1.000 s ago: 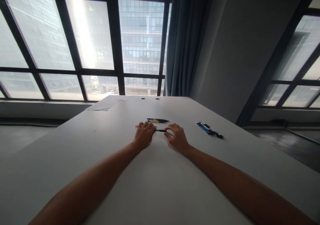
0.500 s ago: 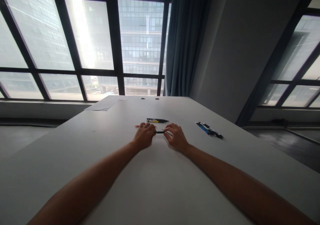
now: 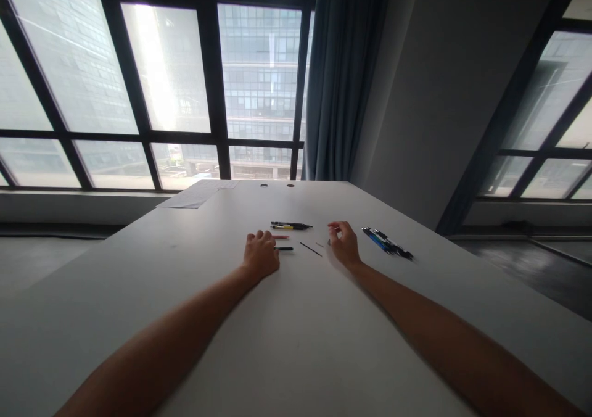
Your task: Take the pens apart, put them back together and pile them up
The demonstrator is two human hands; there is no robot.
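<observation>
Holds the black pen just below frame centre with the left hand, grip narrow over its end, probably for steadiness; curls the right hand, grip loosely parted, near a thin rod seemingly laid within reach

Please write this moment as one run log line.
left grip: at dark pen piece, hold unclear; right grip: right of thin dark rod, hold unclear; beyond: yellow-marked pen; right: pen cluster
</observation>
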